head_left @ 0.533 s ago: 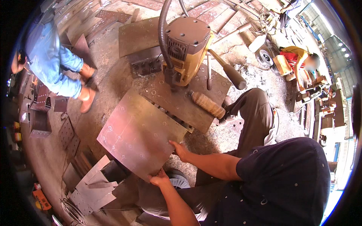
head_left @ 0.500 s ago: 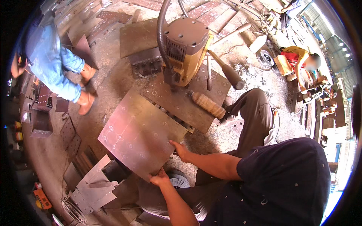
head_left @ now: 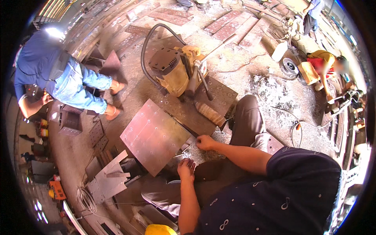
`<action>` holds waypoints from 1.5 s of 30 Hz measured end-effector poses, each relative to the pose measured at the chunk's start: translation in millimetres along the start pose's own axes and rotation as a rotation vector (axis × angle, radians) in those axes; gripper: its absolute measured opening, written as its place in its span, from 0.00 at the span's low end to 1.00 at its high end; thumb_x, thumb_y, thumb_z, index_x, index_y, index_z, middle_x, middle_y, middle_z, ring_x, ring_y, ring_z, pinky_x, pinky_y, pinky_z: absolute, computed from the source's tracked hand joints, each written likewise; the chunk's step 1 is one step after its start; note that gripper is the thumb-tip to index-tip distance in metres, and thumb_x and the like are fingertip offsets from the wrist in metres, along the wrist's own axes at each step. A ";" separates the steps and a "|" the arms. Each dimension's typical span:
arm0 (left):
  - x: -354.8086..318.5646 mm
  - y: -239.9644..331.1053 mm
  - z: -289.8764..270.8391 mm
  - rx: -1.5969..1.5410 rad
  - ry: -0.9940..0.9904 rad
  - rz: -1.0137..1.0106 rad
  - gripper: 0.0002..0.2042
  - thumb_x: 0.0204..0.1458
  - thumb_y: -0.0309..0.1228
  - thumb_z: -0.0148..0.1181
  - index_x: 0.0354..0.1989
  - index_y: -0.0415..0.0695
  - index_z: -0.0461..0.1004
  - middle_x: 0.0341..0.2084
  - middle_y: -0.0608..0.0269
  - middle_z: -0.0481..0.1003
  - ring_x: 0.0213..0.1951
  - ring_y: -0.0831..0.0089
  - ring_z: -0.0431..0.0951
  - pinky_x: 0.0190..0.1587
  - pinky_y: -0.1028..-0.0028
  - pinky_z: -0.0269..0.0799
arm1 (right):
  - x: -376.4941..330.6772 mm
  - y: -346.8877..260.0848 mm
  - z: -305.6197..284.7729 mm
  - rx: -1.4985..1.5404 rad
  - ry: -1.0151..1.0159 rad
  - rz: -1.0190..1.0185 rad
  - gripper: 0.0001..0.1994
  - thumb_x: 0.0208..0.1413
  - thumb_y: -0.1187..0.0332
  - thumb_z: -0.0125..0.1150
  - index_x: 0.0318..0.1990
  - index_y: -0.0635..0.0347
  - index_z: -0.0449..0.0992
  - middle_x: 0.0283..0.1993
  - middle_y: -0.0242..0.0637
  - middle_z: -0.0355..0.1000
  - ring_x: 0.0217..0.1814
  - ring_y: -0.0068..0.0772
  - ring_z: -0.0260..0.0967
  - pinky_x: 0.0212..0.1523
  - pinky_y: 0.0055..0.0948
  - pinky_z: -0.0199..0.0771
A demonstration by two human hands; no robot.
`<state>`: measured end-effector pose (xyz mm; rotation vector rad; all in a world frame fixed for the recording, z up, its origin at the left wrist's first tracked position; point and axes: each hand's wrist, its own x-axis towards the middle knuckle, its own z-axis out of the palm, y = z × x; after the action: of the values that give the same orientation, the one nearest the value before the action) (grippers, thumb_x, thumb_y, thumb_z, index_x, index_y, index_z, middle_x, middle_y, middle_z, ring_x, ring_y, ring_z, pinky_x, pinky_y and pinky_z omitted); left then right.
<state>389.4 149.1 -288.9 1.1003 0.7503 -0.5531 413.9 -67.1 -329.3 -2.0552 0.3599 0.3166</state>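
Observation:
A square steel plate (head_left: 154, 137) with scribed lines and ring marks lies in front of me, tilted in view. Apart from its near edge, my left hand (head_left: 185, 169) rests above my leg, fingers loosely bent and nothing visible in them. My right hand (head_left: 205, 143) is closed beside the plate's right corner; whether anything is inside the fist is hidden. Beyond stands a yellow and brown magnetic drill (head_left: 172, 74) with a hose, on a larger marked steel plate (head_left: 221, 90). A brownish plastic bottle (head_left: 210, 113) lies on that plate, near my knee.
At left a person in jeans (head_left: 84, 76) stands bent over. Another person (head_left: 323, 64) works low at right, near a wire spool (head_left: 289, 67). Cut steel pieces (head_left: 107, 178) and coiled cable (head_left: 85, 199) lie lower left. Metal shavings (head_left: 274, 92) cover the floor at right.
Both hands have let go of the marked plate, which now lies by itself. The person in jeans has bent down. My view has shifted.

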 end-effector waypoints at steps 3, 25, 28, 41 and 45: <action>-29.2 -5.4 14.6 0.139 -0.087 0.190 0.07 0.60 0.28 0.65 0.43 0.40 0.75 0.30 0.62 0.76 0.31 0.70 0.78 0.36 0.68 0.78 | 7.3 -12.8 -11.7 -0.047 0.080 -0.075 0.10 0.50 0.67 0.61 0.37 0.58 0.85 0.39 0.51 0.82 0.47 0.56 0.80 0.52 0.47 0.80; -44.9 -15.6 28.5 0.454 -0.038 0.280 0.11 0.66 0.37 0.60 0.42 0.40 0.76 0.31 0.62 0.78 0.31 0.73 0.78 0.33 0.71 0.76 | -53.7 -121.3 -347.7 -0.517 0.630 -0.483 0.14 0.63 0.58 0.59 0.42 0.60 0.80 0.39 0.50 0.81 0.42 0.58 0.79 0.46 0.51 0.80; -37.2 -29.7 0.4 0.485 -0.010 0.365 0.11 0.65 0.34 0.60 0.40 0.37 0.78 0.31 0.63 0.78 0.30 0.75 0.76 0.34 0.72 0.74 | -48.2 -122.0 -351.3 -0.446 0.694 -0.582 0.13 0.63 0.59 0.61 0.44 0.59 0.81 0.41 0.50 0.81 0.42 0.56 0.80 0.46 0.49 0.80; -195.1 52.4 -8.0 0.353 0.217 1.143 0.05 0.64 0.26 0.63 0.43 0.38 0.79 0.34 0.63 0.80 0.35 0.76 0.78 0.43 0.74 0.76 | -118.6 -68.2 -339.2 -0.277 0.694 -0.469 0.12 0.64 0.64 0.65 0.50 0.60 0.83 0.47 0.46 0.83 0.51 0.40 0.83 0.49 0.35 0.80; -259.4 67.1 -105.2 0.260 0.898 1.134 0.17 0.70 0.40 0.52 0.46 0.36 0.77 0.39 0.51 0.80 0.41 0.61 0.81 0.47 0.63 0.78 | -117.7 -8.1 -391.9 -0.391 0.787 -0.401 0.11 0.66 0.68 0.63 0.51 0.64 0.82 0.44 0.45 0.83 0.46 0.34 0.81 0.47 0.33 0.79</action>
<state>245.7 280.4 -76.8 1.8093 0.6610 0.8903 337.7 -391.5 -91.5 -2.5124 0.3551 -0.7426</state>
